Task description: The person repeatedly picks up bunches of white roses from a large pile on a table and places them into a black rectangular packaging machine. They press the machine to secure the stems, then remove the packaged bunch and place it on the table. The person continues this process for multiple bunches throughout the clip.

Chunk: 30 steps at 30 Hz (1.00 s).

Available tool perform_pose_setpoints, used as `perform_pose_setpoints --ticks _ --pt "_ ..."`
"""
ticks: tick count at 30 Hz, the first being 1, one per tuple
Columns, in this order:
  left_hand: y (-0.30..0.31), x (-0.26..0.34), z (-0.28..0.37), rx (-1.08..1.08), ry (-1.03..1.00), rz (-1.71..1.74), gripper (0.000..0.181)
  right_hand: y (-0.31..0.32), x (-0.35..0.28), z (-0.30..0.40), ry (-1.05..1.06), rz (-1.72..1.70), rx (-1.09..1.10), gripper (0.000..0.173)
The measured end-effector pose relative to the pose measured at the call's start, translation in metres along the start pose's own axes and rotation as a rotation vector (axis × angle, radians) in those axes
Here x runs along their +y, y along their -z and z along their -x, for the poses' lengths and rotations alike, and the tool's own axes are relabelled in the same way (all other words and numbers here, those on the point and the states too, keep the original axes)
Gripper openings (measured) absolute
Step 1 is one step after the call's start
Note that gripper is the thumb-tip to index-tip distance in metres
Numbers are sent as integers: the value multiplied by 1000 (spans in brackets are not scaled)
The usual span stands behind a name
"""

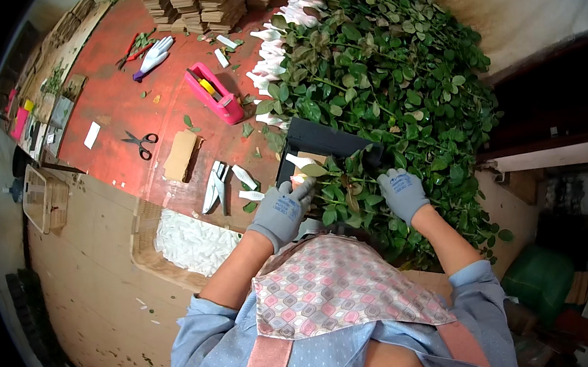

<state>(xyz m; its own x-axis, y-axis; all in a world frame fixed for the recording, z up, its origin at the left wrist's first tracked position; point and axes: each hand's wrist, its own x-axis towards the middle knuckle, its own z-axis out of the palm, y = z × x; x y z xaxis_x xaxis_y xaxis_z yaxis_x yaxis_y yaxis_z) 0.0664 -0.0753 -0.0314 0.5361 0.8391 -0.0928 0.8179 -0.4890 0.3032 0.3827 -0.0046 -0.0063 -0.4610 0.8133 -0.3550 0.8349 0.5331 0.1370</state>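
Observation:
My left hand (285, 209), in a grey glove, has its fingers at a pale rose bloom (299, 179) inside a black open-sided box (324, 138). My right hand (402, 192), gloved alike, is curled at the leafy rose stems (351, 182) right of the box; leaves partly hide its fingertips. A rose bud in a white net sleeve (300, 160) lies on brown cardboard in the box, just above my left hand. Left of that hand lie a metal stapler (215, 187) and loose white sleeves (244, 177).
A large heap of sleeved roses (367, 64) covers the right side of the red table (110, 79). On it are a pink tape dispenser (214, 94), scissors (141, 143), a white glove (154, 57), red-handled pruners (134, 50) and cardboard stacks (221, 2). A basket (143, 257) holds white sleeves.

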Motion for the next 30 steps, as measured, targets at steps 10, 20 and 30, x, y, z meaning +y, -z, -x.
perform_pose_setpoints --ticks 10,20,30 --pt "8 0 -1 -86 7 -17 51 83 -107 -30 241 156 324 24" --pt "7 0 -1 47 -18 47 56 32 -91 -96 280 -161 174 28" --pt "22 -66 -46 129 83 -58 31 32 -89 -96 314 -117 160 32"
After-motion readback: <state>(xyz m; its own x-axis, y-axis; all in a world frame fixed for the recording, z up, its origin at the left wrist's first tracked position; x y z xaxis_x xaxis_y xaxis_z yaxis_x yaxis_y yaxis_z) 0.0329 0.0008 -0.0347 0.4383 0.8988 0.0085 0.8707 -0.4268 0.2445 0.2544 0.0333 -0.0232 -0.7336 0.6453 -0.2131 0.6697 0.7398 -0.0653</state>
